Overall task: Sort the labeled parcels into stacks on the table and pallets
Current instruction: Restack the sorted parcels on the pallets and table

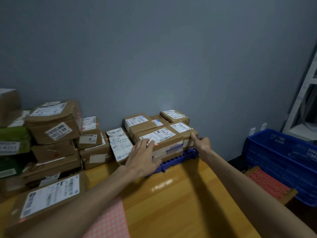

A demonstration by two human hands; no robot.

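A brown cardboard parcel (167,142) with a white label lies on a blue pallet (178,159) at the far edge of the wooden table (180,194). My left hand (141,158) rests on its near left corner, fingers spread over the label and front face. My right hand (202,141) touches the right end of the neighbouring parcel (186,134), its index finger pointing up along the edge. More labeled parcels (137,122) lie behind on the same pallet.
Stacks of labeled parcels (54,122) fill the left side, with one large parcel (51,196) lying near me. Blue plastic crates (281,160) stand at the right below a white shelf frame (305,93). A red dotted sheet (109,222) lies on the table.
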